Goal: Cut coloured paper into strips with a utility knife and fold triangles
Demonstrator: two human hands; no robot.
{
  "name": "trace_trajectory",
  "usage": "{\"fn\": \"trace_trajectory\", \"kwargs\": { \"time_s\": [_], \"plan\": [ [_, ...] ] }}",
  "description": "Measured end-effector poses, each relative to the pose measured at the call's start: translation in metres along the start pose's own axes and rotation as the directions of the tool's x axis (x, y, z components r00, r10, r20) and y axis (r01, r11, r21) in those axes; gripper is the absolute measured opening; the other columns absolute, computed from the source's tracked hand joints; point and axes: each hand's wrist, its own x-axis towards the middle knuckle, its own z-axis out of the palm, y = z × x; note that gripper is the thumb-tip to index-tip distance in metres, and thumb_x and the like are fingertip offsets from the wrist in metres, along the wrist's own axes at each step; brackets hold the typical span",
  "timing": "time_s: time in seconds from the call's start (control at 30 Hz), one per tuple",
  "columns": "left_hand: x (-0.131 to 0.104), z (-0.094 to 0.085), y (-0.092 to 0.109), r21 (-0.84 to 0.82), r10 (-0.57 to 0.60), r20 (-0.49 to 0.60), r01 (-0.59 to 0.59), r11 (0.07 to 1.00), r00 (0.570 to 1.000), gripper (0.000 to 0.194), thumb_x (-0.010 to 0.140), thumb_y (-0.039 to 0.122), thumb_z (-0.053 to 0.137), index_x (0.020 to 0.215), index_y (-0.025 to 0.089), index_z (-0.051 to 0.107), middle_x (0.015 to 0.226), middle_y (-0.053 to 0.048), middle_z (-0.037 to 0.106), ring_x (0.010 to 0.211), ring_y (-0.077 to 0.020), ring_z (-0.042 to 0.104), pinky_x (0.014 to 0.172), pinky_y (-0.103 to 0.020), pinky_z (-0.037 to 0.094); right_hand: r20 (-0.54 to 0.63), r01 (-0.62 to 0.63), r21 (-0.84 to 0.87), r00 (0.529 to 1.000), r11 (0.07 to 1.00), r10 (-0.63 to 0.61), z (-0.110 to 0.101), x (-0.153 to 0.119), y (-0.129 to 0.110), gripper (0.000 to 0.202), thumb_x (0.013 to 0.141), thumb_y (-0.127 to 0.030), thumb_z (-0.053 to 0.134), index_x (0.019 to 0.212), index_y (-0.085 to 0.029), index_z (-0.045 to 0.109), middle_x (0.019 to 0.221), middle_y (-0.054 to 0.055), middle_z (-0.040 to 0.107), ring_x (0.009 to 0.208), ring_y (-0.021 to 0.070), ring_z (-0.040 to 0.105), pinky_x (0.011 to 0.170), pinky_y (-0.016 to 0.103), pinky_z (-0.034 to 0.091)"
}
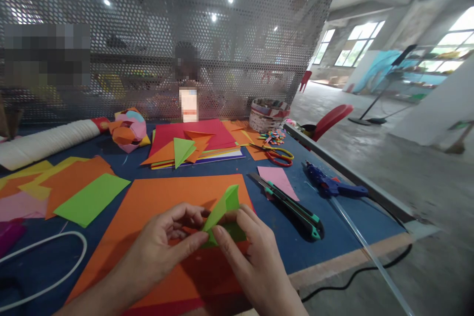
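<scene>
Both hands pinch a small piece of green paper (224,206), partly folded, with one flap standing up. My left hand (168,237) grips its left edge between thumb and fingers. On the other side, my right hand (255,247) has its thumb and fingers closed on the right part. Beneath them an orange paper sheet (148,207) lies flat, with a red edge showing under it. Right of the hands rests a green and black utility knife (292,207), partly over a pink paper piece (277,181).
Scissors (279,154), a blue glue gun (329,182) with a clear glue stick, and a woven basket (269,114) occupy the right side. Stacked coloured paper (207,155) with folded triangles lies behind. A green rectangle (92,200), paper scraps and a white wrapped roll (55,140) are left.
</scene>
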Motion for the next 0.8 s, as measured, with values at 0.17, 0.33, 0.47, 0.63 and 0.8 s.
{"fn": "trace_trajectory", "kwargs": {
  "time_s": [0.17, 0.33, 0.47, 0.63, 0.8],
  "plan": [
    [0.0001, 0.001, 0.0009, -0.009, -0.013, 0.011, 0.013, 1.0, 1.0, 0.041, 0.08, 0.059, 0.078, 0.091, 0.022, 0.064, 0.119, -0.006, 0.07, 0.106, -0.0229, 0.069, 0.091, -0.035, 0.06, -0.022, -0.007, 0.003, 1.0, 1.0, 0.008, 0.0013, 0.0004, -0.0001, 0.009, 0.096, -0.031, 0.066, 0.091, -0.024, 0.069, 0.088, 0.0, 0.067, 0.077, 0.0136, 0.067, 0.069, 0.021, 0.051],
    [-0.0004, 0.0004, -0.0015, 0.009, -0.021, -0.006, 0.021, 1.0, 1.0, 0.037, 0.08, 0.055, 0.079, 0.091, 0.023, 0.066, 0.118, -0.004, 0.07, 0.108, -0.0215, 0.068, 0.092, -0.031, 0.058, -0.02, -0.003, -0.001, 1.0, 1.0, 0.003, 0.003, 0.0003, 0.0, 0.009, 0.097, -0.027, 0.062, 0.091, -0.024, 0.068, 0.089, 0.0, 0.067, 0.081, 0.0129, 0.066, 0.071, 0.021, 0.049],
    [-0.0009, 0.0002, -0.0019, 0.008, -0.014, -0.007, 0.015, 1.0, 1.0, 0.039, 0.08, 0.059, 0.077, 0.091, 0.023, 0.065, 0.119, -0.005, 0.07, 0.105, -0.0212, 0.069, 0.088, -0.031, 0.059, -0.018, 0.001, -0.02, 1.0, 1.0, -0.002, 0.0026, -0.0001, 0.0004, 0.011, 0.099, -0.03, 0.062, 0.091, -0.023, 0.068, 0.09, 0.001, 0.068, 0.081, 0.0136, 0.067, 0.069, 0.022, 0.048],
    [-0.0014, 0.0009, -0.0018, 0.01, -0.021, -0.022, 0.021, 1.0, 1.0, 0.039, 0.079, 0.058, 0.078, 0.09, 0.023, 0.065, 0.115, -0.005, 0.071, 0.104, -0.0213, 0.068, 0.089, -0.032, 0.058, -0.006, -0.01, -0.034, 1.0, 0.999, 0.01, 0.0015, -0.0001, 0.0014, 0.011, 0.099, -0.03, 0.062, 0.095, -0.023, 0.069, 0.094, 0.001, 0.07, 0.086, 0.0148, 0.069, 0.073, 0.023, 0.05],
    [-0.0004, 0.0024, 0.0004, -0.007, -0.021, -0.019, 0.021, 1.0, 1.0, 0.042, 0.078, 0.06, 0.078, 0.09, 0.022, 0.065, 0.115, -0.006, 0.071, 0.1, -0.0215, 0.069, 0.086, -0.033, 0.059, -0.009, -0.005, -0.029, 1.0, 1.0, 0.005, 0.0019, -0.0003, 0.0016, 0.008, 0.098, -0.028, 0.063, 0.096, -0.023, 0.068, 0.095, 0.001, 0.07, 0.087, 0.0149, 0.07, 0.075, 0.024, 0.051]
  ]
}}
